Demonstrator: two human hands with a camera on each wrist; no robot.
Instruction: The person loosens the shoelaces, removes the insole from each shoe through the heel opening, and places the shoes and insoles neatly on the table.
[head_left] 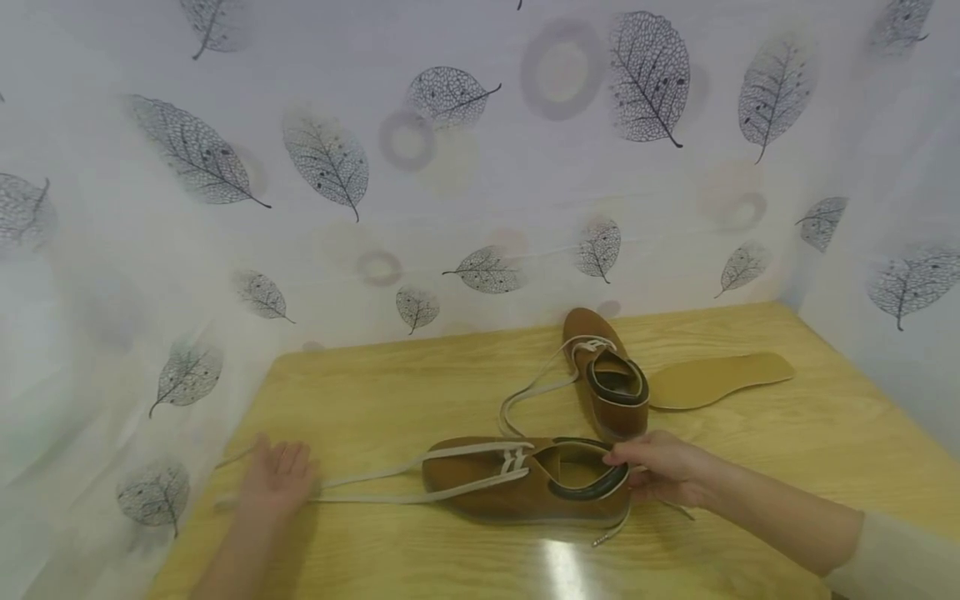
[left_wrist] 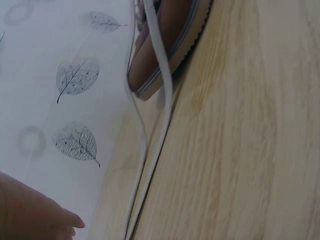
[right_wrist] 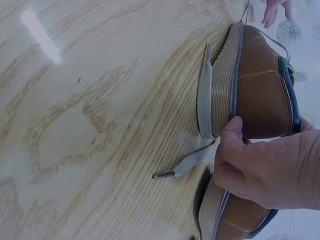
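Note:
A brown shoe (head_left: 517, 492) lies on the wooden table, toe to the left. My right hand (head_left: 667, 471) grips its heel, with the thumb against the outside of the heel in the right wrist view. Two pale laces (head_left: 367, 497) stretch from this shoe leftward to my left hand (head_left: 277, 479). The fingers there are loosely extended and blurred, and in the left wrist view the laces pass apart from them. Two metal-tipped lace ends (right_wrist: 185, 165) stick out by the heel. A second brown shoe (head_left: 607, 375) stands behind, partly overlapped by the first.
A tan insole (head_left: 720, 379) lies flat to the right of the second shoe. Another lace (head_left: 536, 390) loops from that shoe onto the wooden table (head_left: 390, 392). Leaf-printed sheeting (head_left: 480, 200) encloses the table at the back and sides.

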